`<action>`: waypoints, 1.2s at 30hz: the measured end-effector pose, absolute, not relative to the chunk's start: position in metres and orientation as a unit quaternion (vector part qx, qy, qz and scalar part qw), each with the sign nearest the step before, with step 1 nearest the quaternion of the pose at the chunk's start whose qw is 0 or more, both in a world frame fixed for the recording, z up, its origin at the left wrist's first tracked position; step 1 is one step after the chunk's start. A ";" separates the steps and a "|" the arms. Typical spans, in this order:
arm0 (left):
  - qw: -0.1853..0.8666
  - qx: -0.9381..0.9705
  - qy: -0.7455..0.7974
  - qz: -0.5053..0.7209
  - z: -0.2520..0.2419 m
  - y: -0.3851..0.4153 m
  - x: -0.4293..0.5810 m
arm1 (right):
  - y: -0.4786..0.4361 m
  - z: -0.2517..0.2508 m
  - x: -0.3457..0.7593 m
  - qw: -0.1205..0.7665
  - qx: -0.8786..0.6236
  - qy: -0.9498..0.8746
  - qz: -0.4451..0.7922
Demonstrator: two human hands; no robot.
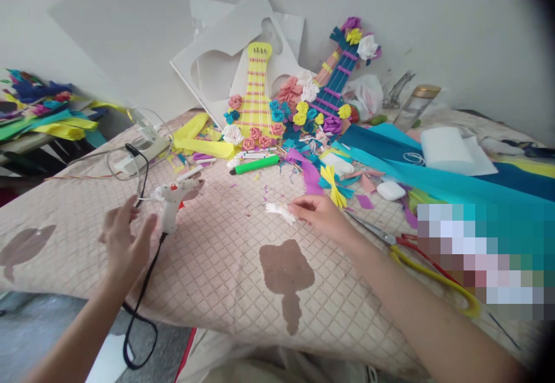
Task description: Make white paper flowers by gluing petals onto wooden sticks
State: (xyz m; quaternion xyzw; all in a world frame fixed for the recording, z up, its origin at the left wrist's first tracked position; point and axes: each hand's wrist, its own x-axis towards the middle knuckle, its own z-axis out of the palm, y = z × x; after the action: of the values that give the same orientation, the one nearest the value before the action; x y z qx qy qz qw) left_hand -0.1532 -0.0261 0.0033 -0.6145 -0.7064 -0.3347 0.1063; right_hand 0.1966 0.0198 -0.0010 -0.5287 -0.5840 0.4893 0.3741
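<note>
My right hand (318,215) pinches one end of a small white crepe-paper piece (277,209), ruffled at its left end, just over the quilted tablecloth. At the left, my left hand (128,235) has its fingers spread and holds nothing. Close beside it, to the right, a white hot glue gun (173,201) stands on the cloth with its nozzle pointing right and a black cord trailing down from its handle. I cannot tell whether my left fingertips touch the gun's cord.
Behind stand a yellow paper guitar (255,97) and a blue one (336,85), both with paper flowers. A green marker (255,164) lies among scraps. Yellow-handled scissors (411,259) lie by my right forearm. A power strip (143,155) sits at left, crepe sheets (390,157) at right.
</note>
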 end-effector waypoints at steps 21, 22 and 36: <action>-0.589 -0.576 -0.449 -0.346 0.001 0.015 0.023 | 0.016 0.007 0.197 0.356 -0.489 -0.622 0.497; -0.596 -0.564 -0.448 -0.355 0.001 0.014 0.023 | 0.017 0.006 0.198 0.358 -0.487 -0.623 0.497; -0.598 -0.547 -0.430 -0.397 -0.007 0.013 0.021 | 0.012 -0.001 0.190 0.392 -0.497 -0.653 0.417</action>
State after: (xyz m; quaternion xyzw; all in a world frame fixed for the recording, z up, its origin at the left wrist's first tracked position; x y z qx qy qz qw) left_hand 0.0210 0.0135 -0.0069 -0.5473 -0.4301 -0.3968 -0.5983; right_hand 0.1903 0.0120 -0.0006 -0.4970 -0.6525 0.4167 0.3919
